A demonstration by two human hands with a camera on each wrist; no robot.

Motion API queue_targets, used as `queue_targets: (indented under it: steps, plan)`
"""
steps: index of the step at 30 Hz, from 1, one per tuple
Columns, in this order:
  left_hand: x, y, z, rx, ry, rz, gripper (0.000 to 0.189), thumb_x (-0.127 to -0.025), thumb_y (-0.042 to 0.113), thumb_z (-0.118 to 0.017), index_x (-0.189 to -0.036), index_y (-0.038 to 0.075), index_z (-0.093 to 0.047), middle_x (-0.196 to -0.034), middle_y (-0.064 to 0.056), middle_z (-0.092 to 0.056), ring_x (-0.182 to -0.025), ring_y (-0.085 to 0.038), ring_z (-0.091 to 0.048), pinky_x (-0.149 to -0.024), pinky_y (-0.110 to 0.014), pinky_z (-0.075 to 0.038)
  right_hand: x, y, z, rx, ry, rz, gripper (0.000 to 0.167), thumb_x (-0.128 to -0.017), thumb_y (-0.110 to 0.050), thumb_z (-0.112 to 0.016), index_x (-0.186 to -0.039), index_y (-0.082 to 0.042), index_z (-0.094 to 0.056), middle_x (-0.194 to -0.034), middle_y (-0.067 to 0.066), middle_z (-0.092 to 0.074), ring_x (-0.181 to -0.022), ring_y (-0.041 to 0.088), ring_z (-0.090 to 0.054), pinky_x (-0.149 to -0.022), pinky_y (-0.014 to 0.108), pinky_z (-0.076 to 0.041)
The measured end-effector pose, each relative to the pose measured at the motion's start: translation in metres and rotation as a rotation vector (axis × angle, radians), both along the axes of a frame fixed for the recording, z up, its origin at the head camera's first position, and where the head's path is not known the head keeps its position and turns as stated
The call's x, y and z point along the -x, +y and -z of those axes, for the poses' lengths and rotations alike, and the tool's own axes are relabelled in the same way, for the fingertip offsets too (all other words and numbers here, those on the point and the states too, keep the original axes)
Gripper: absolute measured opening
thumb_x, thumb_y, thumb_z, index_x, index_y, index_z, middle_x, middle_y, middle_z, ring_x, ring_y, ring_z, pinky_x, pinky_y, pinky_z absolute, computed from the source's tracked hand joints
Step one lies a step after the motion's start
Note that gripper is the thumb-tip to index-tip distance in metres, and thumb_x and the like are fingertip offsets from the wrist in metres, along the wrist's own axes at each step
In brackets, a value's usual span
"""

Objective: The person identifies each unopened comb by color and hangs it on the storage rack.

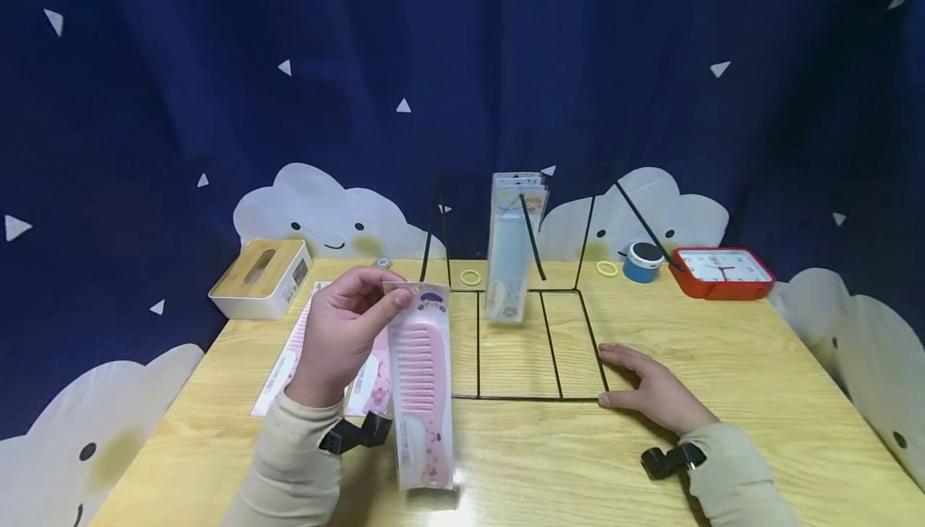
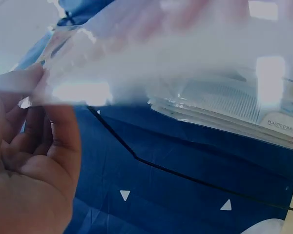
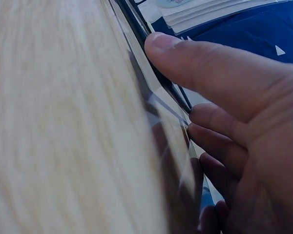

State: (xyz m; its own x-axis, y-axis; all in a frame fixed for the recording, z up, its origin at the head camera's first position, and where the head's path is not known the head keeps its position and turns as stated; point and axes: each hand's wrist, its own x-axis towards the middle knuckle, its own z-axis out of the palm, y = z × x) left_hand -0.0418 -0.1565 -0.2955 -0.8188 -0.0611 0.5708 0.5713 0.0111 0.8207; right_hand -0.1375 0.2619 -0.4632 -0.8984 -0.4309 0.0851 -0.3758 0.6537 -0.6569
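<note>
Between thumb and fingers, my left hand [image 1: 345, 330] pinches the top corner of a clear-packed pink comb [image 1: 419, 382], which hangs upright at the front. The pack's glossy, blurred surface fills the upper left wrist view. My right hand [image 1: 654, 386] touches the near right corner of a black wire rack [image 1: 520, 398], thumb and index finger apart along its side bar. In the right wrist view, the thumb [image 3: 205, 63] lies against the black wire. Several packed blue combs [image 1: 509, 258] hang on the rack's middle prong. Packed pink combs [image 1: 289, 358] lie on the table behind my left hand.
A wood-topped tissue box [image 1: 262, 279] stands at the back left. At the back right are a red clock [image 1: 723, 273], a blue-and-white round container [image 1: 641, 263] and a yellow ring [image 1: 607, 269]. Another yellow ring [image 1: 470, 277] lies behind the rack. A blue curtain [image 1: 361, 45] hangs behind.
</note>
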Motion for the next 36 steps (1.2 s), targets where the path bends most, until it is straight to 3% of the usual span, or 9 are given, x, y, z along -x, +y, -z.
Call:
queue_targets:
  steps: [9,21,27,31,36]
  plan:
    - [0.000,0.000,0.012,0.010,-0.078,-0.057,0.012,-0.089,-0.001,-0.073,-0.098,-0.007,-0.068,-0.092,-0.004,-0.070,-0.075,-0.014,-0.059,-0.062,-0.022,-0.049,-0.006,-0.002,0.008,-0.021,-0.034,-0.017,0.081,-0.077,-0.043,-0.085,-0.143,-0.006,-0.055,-0.151,0.018,-0.047,-0.141,0.044,-0.036,-0.111,0.062,-0.028]
    - [0.027,-0.003,-0.003,0.017,-0.074,-0.074,0.008,-0.091,0.004,-0.073,-0.099,0.004,-0.072,-0.097,-0.003,-0.071,-0.083,-0.015,-0.062,-0.070,-0.023,-0.050,0.011,-0.006,-0.005,-0.057,-0.024,-0.019,0.084,-0.079,-0.046,-0.084,-0.146,-0.007,-0.051,-0.154,0.018,-0.043,-0.142,0.043,-0.034,-0.113,0.061,-0.026]
    - [0.054,0.000,-0.006,0.030,-0.096,-0.054,0.007,-0.093,0.009,-0.072,-0.100,0.008,-0.070,-0.096,-0.002,-0.068,-0.085,-0.014,-0.059,-0.071,-0.023,-0.049,0.005,-0.003,-0.003,-0.038,-0.018,-0.009,0.081,-0.079,-0.041,-0.085,-0.144,-0.005,-0.053,-0.151,0.020,-0.045,-0.141,0.044,-0.036,-0.111,0.061,-0.027]
    - [0.082,0.002,-0.012,0.022,-0.136,-0.041,0.008,-0.095,0.011,-0.069,-0.102,0.006,-0.069,-0.095,-0.003,-0.066,-0.086,-0.015,-0.057,-0.073,-0.025,-0.049,0.005,-0.001,-0.006,-0.036,-0.023,-0.016,0.082,-0.079,-0.042,-0.084,-0.145,-0.005,-0.052,-0.152,0.020,-0.044,-0.141,0.044,-0.035,-0.111,0.061,-0.027]
    - [0.119,0.002,-0.024,0.072,-0.223,-0.096,0.010,-0.098,0.017,-0.066,-0.105,0.011,-0.068,-0.096,-0.001,-0.065,-0.088,-0.020,-0.055,-0.072,-0.027,-0.045,0.004,-0.002,-0.008,-0.041,-0.028,-0.018,0.082,-0.079,-0.043,-0.084,-0.145,-0.005,-0.052,-0.153,0.019,-0.044,-0.142,0.044,-0.034,-0.112,0.061,-0.027]
